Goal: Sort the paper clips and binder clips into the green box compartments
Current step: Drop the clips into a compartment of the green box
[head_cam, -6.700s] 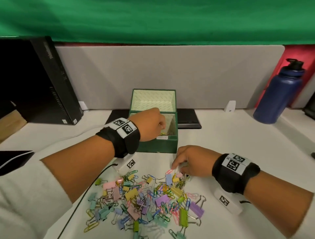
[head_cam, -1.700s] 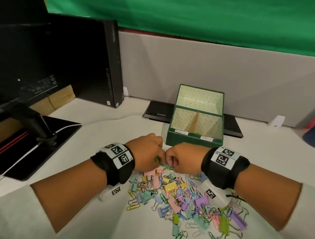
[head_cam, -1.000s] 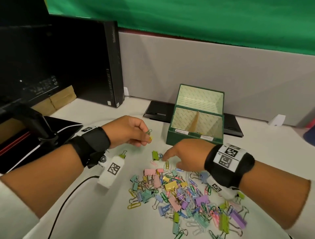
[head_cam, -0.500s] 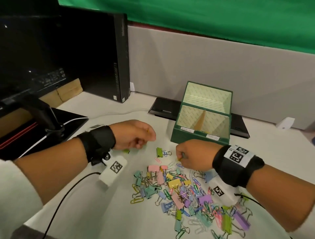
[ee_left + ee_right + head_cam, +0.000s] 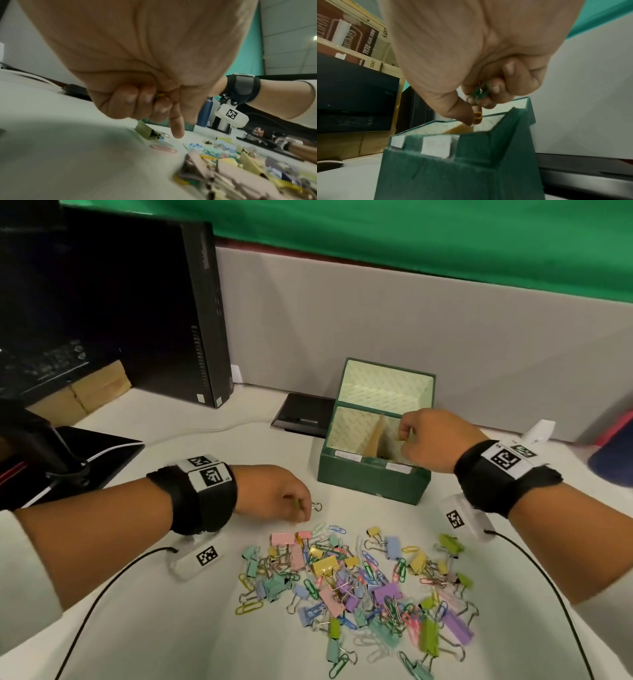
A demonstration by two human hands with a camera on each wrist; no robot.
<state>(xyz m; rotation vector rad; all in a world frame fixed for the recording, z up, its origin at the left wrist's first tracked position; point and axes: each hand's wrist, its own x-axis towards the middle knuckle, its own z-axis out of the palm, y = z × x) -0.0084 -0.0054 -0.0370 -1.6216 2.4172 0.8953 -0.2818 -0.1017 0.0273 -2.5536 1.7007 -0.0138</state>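
The green box (image 5: 373,481) stands open beyond a pile of coloured paper clips and binder clips (image 5: 359,587). A brown divider (image 5: 376,436) splits it into left and right compartments. My right hand (image 5: 404,436) hovers over the right compartment, pinching a green paper clip (image 5: 477,93) and a yellow paper clip (image 5: 477,117) above the box rim (image 5: 471,169). My left hand (image 5: 301,508) is low at the pile's far left edge. Its curled fingers hold a small yellow clip (image 5: 160,95), and the index finger (image 5: 176,129) points down beside an olive-green binder clip (image 5: 147,130).
A black computer tower (image 5: 137,313) and a monitor base (image 5: 85,453) stand at the left. A flat black device (image 5: 305,416) lies behind the box, against the grey partition (image 5: 411,320). A blue bottle (image 5: 613,460) is at the right edge. Camera cables trail across the white table (image 5: 205,628).
My right hand has lifted from the pile to above the box's right compartment, carrying paper clips. My left hand has moved right, down to the green binder clip.
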